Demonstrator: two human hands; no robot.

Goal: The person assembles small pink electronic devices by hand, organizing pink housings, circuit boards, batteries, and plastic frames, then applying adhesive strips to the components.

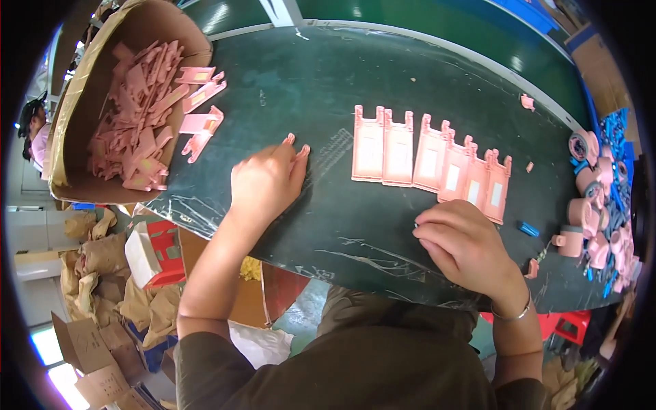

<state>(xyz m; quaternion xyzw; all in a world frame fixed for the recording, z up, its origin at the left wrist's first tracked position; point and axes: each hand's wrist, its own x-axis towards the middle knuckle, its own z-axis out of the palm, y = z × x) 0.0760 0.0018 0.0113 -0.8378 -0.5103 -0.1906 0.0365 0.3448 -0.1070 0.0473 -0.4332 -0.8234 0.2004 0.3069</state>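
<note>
Left hand [263, 181] flat on green table [321, 89], right hand [461, 242] curled — perhaps pinching something small, cardboard box [75, 109] upper left

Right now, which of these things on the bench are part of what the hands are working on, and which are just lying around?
In the work:
- row of six pink flat plates
- cardboard box of pink parts
- left hand, fingertips on the green bench
- right hand, closed on something small and hidden

Lying about:
- pile of pink and blue pieces
- loose blue piece
- crumpled brown paper

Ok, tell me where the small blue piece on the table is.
In the head view the small blue piece lies on the table's right side, between the right hand and the pink round parts.
</note>
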